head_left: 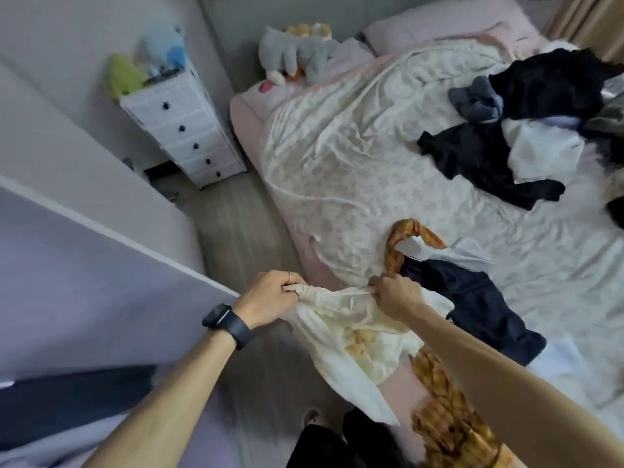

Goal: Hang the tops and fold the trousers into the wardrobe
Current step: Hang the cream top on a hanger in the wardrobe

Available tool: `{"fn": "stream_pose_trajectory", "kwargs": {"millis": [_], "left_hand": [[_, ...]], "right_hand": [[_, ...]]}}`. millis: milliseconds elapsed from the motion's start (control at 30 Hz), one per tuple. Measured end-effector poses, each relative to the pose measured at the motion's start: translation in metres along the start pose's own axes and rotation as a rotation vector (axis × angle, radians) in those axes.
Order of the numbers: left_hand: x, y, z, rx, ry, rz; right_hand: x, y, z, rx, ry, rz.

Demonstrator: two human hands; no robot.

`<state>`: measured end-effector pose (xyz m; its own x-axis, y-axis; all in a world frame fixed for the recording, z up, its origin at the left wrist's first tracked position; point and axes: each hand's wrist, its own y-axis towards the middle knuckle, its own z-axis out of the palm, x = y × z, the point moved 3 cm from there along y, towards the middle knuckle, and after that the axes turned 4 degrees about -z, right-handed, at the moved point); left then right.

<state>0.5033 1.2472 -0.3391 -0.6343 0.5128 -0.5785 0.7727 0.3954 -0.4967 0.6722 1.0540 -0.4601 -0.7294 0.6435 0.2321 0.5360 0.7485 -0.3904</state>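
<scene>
Early stage. Left hand (270,297) and right hand (396,293) each pinch the top edge of a cream garment (351,336), held off the bed's (337,163) near edge. Dark clothes (526,130) lie heaped at its far right, unsorted; nothing visibly hung or folded.

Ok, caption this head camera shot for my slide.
The left hand and right hand grip a cream garment by its top edge beside a bed strewn with clothes.
</scene>
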Motion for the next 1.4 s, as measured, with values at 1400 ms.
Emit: {"fn": "stream_pose_trajectory", "kwargs": {"millis": [1400], "left_hand": [[0.192, -0.374, -0.176, -0.899, -0.554, -0.364]], "right_hand": [[0.358, -0.071, -0.206, -0.422, 0.158, -0.879]]}}
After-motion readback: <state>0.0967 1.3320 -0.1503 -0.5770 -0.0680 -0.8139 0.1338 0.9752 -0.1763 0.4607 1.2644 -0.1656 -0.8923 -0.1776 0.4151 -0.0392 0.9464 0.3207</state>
